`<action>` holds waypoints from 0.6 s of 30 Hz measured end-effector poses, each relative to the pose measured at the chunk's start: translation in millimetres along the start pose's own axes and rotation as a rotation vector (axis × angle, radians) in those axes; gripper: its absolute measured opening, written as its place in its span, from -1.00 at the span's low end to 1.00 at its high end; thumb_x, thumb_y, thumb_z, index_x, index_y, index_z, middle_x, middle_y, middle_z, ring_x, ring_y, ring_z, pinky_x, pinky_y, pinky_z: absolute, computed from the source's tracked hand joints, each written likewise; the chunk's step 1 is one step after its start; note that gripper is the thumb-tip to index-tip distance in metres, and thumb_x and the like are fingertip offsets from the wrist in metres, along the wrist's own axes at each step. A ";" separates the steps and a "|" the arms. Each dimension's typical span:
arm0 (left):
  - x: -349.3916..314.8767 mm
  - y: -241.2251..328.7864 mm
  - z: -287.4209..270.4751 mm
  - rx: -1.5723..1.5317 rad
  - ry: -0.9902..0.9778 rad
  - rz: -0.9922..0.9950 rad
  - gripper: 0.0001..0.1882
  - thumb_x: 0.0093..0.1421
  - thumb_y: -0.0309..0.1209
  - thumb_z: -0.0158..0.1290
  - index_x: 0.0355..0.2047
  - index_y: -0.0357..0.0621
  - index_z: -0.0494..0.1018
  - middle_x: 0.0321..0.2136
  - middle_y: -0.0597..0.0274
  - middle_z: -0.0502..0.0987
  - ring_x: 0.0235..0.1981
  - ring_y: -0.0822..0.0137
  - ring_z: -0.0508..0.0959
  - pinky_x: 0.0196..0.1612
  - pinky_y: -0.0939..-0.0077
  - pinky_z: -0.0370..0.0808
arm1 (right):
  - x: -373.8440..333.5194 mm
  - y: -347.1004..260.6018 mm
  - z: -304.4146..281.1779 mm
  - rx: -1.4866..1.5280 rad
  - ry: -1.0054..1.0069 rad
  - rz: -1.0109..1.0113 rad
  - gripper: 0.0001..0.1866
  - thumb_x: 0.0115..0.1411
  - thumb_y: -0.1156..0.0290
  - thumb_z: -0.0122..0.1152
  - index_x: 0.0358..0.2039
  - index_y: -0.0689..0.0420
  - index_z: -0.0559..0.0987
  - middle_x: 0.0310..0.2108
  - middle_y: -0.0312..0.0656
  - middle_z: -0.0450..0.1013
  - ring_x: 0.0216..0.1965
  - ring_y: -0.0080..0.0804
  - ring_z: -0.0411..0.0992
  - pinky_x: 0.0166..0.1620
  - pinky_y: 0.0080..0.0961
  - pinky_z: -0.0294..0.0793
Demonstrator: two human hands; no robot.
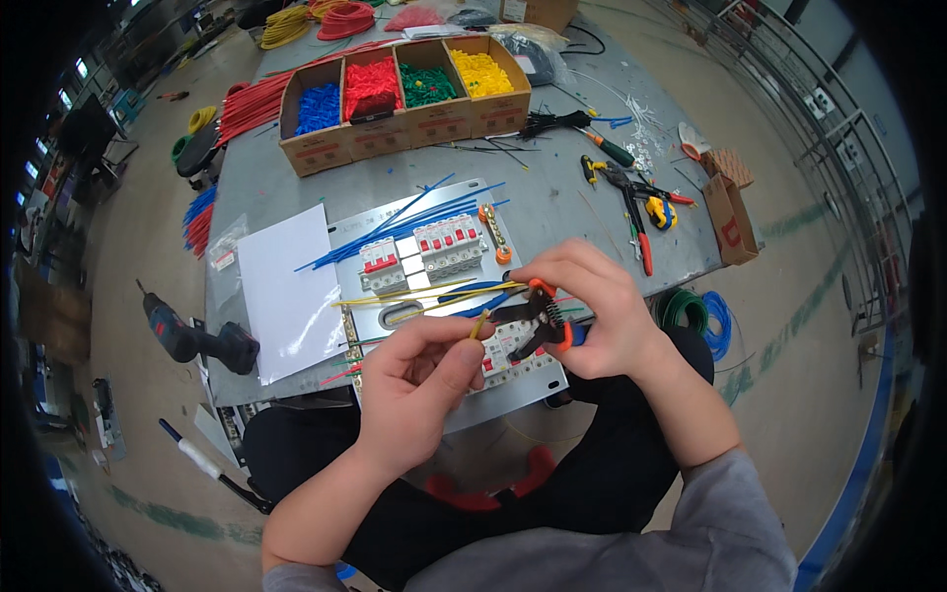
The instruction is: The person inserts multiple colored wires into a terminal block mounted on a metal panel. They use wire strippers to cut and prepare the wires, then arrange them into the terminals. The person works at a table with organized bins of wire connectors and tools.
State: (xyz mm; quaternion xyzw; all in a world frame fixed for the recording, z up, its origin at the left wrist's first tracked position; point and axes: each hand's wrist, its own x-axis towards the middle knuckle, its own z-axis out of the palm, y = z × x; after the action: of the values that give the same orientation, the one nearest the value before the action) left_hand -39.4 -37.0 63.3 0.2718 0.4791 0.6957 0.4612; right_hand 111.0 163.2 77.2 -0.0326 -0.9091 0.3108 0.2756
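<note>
My left hand (422, 383) is closed in a pinch on a short yellow wire (480, 324), its end pointing up from the fingertips. My right hand (604, 314) grips wire strippers (538, 314) with black jaws, a coil spring and orange grips. The jaws point left, close to the yellow wire; whether they touch it I cannot tell. Beneath both hands lies a metal mounting plate (464, 424). It carries circuit breakers (449, 245) with red switches, partly covered by my hands, and a brass terminal bar (494, 233). Loose blue wires (395, 233) lie across its far part.
A cardboard box (414, 126) of blue, red, green and yellow caps stands far back. White paper (296, 291) and a cordless drill (197, 335) are on the left. Cutters (636, 212), a tape measure (660, 213) and a screwdriver (612, 148) lie on the right, near a small carton (731, 219).
</note>
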 end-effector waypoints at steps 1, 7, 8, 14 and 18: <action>-1.9 -1.9 -0.5 -0.004 -0.011 0.021 -0.82 0.40 -0.54 0.11 -0.02 -0.30 0.54 -0.26 0.19 0.63 -0.35 0.51 0.58 -0.36 0.61 0.48 | 0.7 -2.5 -1.2 -0.026 -0.003 -0.023 -0.42 -0.19 0.52 0.38 -0.03 0.22 0.62 -0.14 -0.03 0.55 -0.09 0.00 0.54 -0.01 -0.23 0.54; -20.7 14.5 -13.3 0.180 -0.176 0.277 -0.78 0.26 -0.66 0.13 -0.09 -0.38 0.62 -0.39 0.10 0.63 -0.44 0.43 0.59 -0.42 0.56 0.48 | -1.7 -9.3 -4.0 -0.059 0.037 -0.077 -0.37 -0.24 0.49 0.39 -0.01 0.21 0.62 -0.15 -0.07 0.54 -0.11 -0.05 0.54 -0.01 -0.21 0.52; -18.4 23.1 -20.2 0.325 -0.283 0.408 -0.78 0.15 -0.64 0.21 -0.17 -0.38 0.67 -0.49 0.12 0.61 -0.54 0.39 0.55 -0.47 0.52 0.44 | -2.4 -9.5 -5.3 -0.056 0.046 -0.081 -0.36 -0.25 0.49 0.39 -0.01 0.21 0.62 -0.15 -0.08 0.53 -0.11 -0.06 0.53 0.00 -0.21 0.51; -42.0 44.3 -7.1 0.740 -0.063 0.752 -0.67 0.01 -0.64 0.30 -0.15 -0.29 0.69 -0.50 0.21 0.59 -0.62 0.31 0.49 -0.55 0.47 0.39 | -2.3 -9.0 1.7 -0.100 0.120 -0.171 -0.30 -0.33 0.50 0.39 0.01 0.19 0.62 -0.15 -0.12 0.52 -0.12 -0.07 0.52 -0.02 -0.21 0.49; -18.7 34.2 -6.3 1.045 -0.034 0.838 -0.65 -0.02 -0.62 0.36 -0.16 -0.25 0.69 -0.48 0.19 0.58 -0.60 0.27 0.51 -0.54 0.47 0.40 | 1.8 -10.3 9.2 -0.134 0.149 -0.201 -0.25 -0.37 0.51 0.40 0.03 0.17 0.61 -0.16 -0.14 0.51 -0.14 -0.07 0.50 -0.03 -0.17 0.47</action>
State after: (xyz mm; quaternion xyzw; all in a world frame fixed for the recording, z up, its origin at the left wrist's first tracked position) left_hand -49.6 -60.4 93.4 0.6332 0.5998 0.4880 -0.0328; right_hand 105.8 150.2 78.0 0.0173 -0.9035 0.2168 0.3693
